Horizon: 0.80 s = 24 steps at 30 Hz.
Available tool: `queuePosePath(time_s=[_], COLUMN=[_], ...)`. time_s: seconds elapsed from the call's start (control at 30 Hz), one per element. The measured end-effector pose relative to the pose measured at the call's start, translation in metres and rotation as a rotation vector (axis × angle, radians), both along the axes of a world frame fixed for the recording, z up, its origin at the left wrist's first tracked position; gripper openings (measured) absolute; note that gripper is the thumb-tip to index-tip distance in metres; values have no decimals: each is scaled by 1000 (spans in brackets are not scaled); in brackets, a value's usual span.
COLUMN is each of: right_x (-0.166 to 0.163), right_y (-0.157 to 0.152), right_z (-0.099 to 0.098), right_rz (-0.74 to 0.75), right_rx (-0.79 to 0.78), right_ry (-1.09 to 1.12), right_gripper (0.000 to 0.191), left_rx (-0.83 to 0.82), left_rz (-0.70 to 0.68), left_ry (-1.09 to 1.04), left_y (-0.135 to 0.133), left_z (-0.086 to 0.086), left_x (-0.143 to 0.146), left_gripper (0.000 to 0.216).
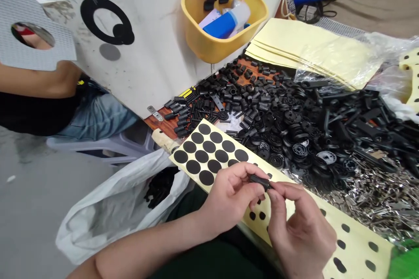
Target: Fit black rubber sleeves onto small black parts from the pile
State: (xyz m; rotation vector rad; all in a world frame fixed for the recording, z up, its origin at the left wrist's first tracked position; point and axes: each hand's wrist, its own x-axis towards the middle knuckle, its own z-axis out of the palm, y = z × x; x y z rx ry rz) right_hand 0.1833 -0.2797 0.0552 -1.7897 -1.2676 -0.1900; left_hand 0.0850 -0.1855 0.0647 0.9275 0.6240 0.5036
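Together, left hand and right hand pinch one black piece over dotted sheeting, heaped parts beyond.

The one camera sits on the wearer's head, facing forward and down. It looks from close above the left hand and right hand, low and right of the middle. The worktop stretches toward the upper right, a white partition slants across the upper left, and floor shows at the lower left.
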Motion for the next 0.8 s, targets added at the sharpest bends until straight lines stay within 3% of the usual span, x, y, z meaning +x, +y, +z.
queuePosePath(time_s=[0.1, 0.27, 0.5, 0.57, 0.67, 0.8], right_x=[-5, -2, -4, -5, -5, -1], right_y=[-2, -4, -3, -3, -3, -2], right_z=[-5, -3, -4, -5, -4, -3], right_rz=[-40, 17, 4, 36, 55, 68], right_rx=[2, -47, 14, 11, -5, -41], right_ry=[194, 566, 315, 350, 482, 344], right_gripper=[9, 9, 6, 7, 7, 17], left_rx=[41, 136, 280, 301, 254, 210], left_rz=[27, 42, 61, 77, 60, 55], left_ry=[16, -27, -9, -13, -45, -27], left_y=[-1, -2, -4, -4, -4, -4], left_z=[2, 1, -3, -3, 0, 3], left_x=[1, 3, -1, -2, 0, 0], left_gripper=[10, 9, 14, 14, 13, 12])
